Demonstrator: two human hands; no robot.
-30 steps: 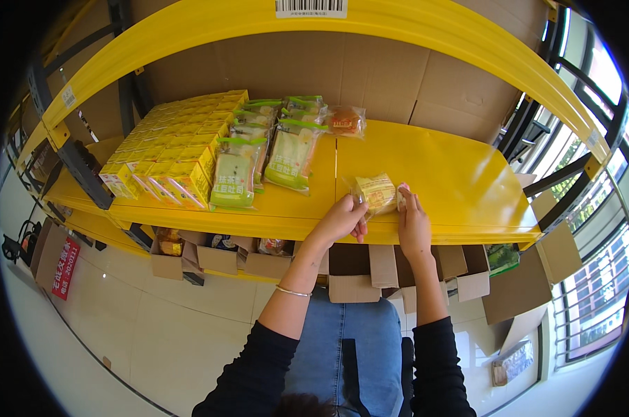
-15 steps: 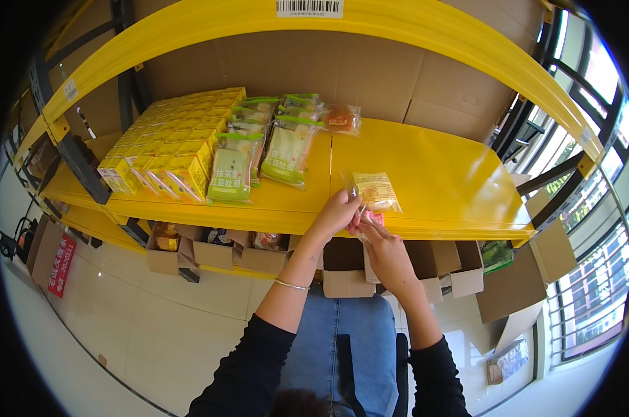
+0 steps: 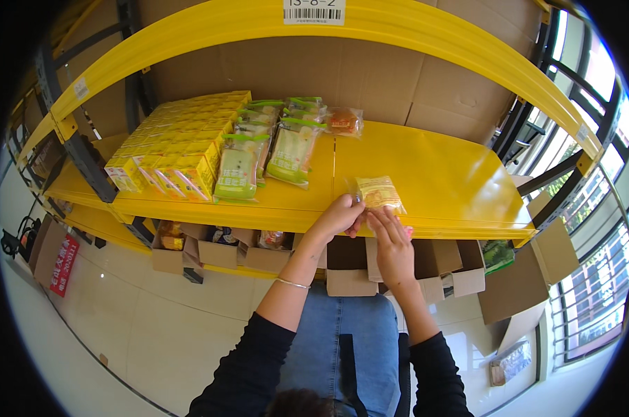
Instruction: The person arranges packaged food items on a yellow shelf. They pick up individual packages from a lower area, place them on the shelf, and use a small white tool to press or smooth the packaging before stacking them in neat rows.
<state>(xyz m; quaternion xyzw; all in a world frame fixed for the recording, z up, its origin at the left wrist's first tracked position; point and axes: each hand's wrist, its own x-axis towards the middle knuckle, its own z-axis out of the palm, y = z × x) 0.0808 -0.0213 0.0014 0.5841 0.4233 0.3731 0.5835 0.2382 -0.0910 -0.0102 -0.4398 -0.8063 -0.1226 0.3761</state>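
Yellow shelf (image 3: 453, 181) across most of the view, backed by brown cardboard sheeting (image 3: 293, 69), with a yellow beam (image 3: 412, 29) overhead. Pale tiled floor (image 3: 182, 320) below. Blue jeans (image 3: 311, 340) at lower middle, black sleeves (image 3: 248, 365) either side. Row of open cardboard boxes (image 3: 352, 281) under the shelf's front edge, some with packaged goods inside. On the shelf, left part: tight block of small yellow cartons (image 3: 179, 142), in rows running front to back. Just right of these: clear-wrapped green packs (image 3: 238, 177), lined up in two columns. Left hand (image 3: 342, 217) at the shelf's front edge, fingers curled in, thumb and fingertips pinched on the near left corner of a yellow-printed packet (image 3: 379, 193). Right hand (image 3: 392, 243) close beside, fingers nearly straight and close together, tips at the packet's near edge; cannot tell if gripping or only touching. Packet in clear wrap, over the front part of the shelf, right of the green packs and apart from them. Orange-brown packet (image 3: 344, 122) farther back, near the right-hand green column. Silver bracelet (image 3: 293, 283) on the left wrist. Smallest: pink bit (image 3: 409, 231) by the right fingers, mostly hidden, kind unclear.
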